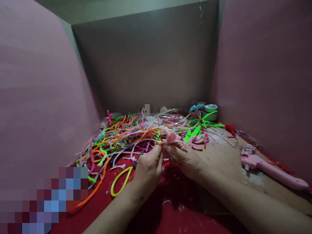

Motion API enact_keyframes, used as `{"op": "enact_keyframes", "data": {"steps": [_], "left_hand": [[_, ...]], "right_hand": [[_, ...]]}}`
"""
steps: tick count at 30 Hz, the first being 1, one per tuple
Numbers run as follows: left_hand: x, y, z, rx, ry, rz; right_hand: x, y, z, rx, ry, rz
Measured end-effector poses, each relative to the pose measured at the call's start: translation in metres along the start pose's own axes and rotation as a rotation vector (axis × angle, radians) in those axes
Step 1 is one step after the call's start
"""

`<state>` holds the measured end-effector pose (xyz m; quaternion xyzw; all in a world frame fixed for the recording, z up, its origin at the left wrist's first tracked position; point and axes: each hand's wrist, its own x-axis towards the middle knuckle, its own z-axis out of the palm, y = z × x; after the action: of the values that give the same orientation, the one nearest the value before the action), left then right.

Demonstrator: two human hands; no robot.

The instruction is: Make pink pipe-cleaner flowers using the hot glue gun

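My left hand [149,162] and my right hand [184,157] meet near the middle, fingers pinched together on a light pink pipe cleaner [171,136]. Its fuzzy looped part rises above my right fingertips, while the stretch between the two hands is mostly hidden by fingers. Under and beside my left hand lies a pair of scissors [121,182] with yellow handles. Just behind both hands spreads a tangled heap of pipe cleaners [131,133] in many colours. Pink looped petals [197,142] and bright green leaf shapes [193,134] rest close to my right hand.
On the right, a pink glue gun [273,167] lies on a brown board [219,162]. A mint-lidded jar [211,112] stands at the back beside a blue pipe-cleaner flower [197,108]. Red cloth [151,211] covers the front. Pink and grey walls enclose the space.
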<state>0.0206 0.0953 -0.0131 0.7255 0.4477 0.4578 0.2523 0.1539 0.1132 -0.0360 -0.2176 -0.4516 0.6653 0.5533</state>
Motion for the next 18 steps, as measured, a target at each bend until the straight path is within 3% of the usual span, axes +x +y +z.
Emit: {"op": "enact_keyframes", "data": {"steps": [2, 6, 12, 15, 18], "left_hand": [[0.001, 0.003, -0.003, -0.092, -0.067, -0.104], [0.005, 0.012, -0.010, -0.556, -0.265, -0.380], [0.005, 0.003, -0.011, -1.116, -0.507, -0.505], [0.005, 0.000, -0.009, -1.121, -0.552, -0.524], [0.004, 0.002, -0.006, -0.709, -0.376, -0.380]], "right_hand": [[-0.002, -0.003, 0.002, -0.026, -0.022, 0.006], [-0.002, -0.005, 0.004, -0.027, -0.089, 0.019], [-0.001, -0.005, 0.002, 0.129, -0.134, 0.080], [-0.001, -0.006, 0.000, 0.135, -0.149, 0.086], [0.000, -0.004, 0.000, 0.098, -0.051, 0.030]]}}
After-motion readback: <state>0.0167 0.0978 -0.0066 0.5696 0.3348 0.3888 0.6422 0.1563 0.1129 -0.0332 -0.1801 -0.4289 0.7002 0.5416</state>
